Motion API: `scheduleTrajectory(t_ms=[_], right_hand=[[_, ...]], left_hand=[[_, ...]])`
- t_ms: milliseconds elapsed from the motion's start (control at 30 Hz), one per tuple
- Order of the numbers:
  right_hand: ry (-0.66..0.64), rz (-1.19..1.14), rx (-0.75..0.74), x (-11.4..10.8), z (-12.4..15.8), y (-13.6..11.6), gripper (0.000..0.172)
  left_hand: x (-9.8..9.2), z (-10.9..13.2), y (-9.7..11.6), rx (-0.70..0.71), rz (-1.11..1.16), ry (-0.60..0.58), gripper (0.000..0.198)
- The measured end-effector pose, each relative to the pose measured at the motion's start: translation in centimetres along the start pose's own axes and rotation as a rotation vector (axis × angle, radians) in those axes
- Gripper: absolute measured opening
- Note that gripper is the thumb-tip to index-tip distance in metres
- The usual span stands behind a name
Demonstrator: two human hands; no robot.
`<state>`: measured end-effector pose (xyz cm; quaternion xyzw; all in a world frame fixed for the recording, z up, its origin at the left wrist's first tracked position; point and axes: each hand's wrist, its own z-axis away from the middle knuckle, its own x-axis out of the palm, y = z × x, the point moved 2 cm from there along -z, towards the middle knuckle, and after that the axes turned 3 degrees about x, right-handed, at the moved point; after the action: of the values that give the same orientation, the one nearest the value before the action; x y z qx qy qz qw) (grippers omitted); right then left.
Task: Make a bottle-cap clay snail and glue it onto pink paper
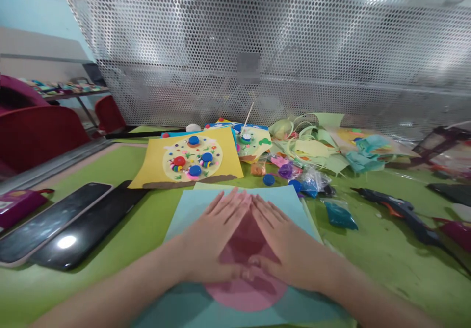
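My left hand (213,239) and my right hand (283,242) lie flat, fingers stretched out, on a pink paper circle (250,289). Their fingertips and thumbs meet, so the hands form a triangle over the circle. The circle rests on a light blue paper sheet (191,205) on the green table (386,259). Neither hand holds anything.
A yellow sheet with a decorated clay disc (191,159) lies behind the blue sheet. Two phones (66,225) sit at the left. Clay bits in bags (305,181), paper scraps (324,146) and a glue gun (401,210) are at the right. A perforated metal screen (257,48) stands behind.
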<state>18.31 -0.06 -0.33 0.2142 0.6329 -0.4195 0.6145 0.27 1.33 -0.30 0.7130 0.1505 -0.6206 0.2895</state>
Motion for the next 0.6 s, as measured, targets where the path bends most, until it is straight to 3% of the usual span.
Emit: scheduleTrajectory(t_ms=[100, 200, 367, 467, 600], right_hand=[[-0.090, -0.019, 0.002, 0.6, -0.1, -0.5, 0.085], [-0.082, -0.040, 0.003, 0.8, -0.1, -0.5, 0.084], [-0.026, -0.041, -0.012, 0.9, 0.1, 0.0, 0.084], [0.015, 0.012, -0.015, 0.6, 0.2, 0.1, 0.084], [0.044, 0.009, -0.071, 0.4, 0.2, -0.4, 0.086]], left_hand=[[0.9, -0.3, 0.3, -0.066, 0.039, -0.131, 0.105], [1.2, -0.3, 0.3, -0.112, 0.064, -0.185, 0.105], [0.8, 0.0, 0.1, -0.052, 0.031, -0.153, 0.100], [0.0, 0.4, -0.2, -0.010, -0.035, -0.069, 0.095], [-0.3, 0.7, -0.1, -0.060, -0.074, -0.045, 0.107]])
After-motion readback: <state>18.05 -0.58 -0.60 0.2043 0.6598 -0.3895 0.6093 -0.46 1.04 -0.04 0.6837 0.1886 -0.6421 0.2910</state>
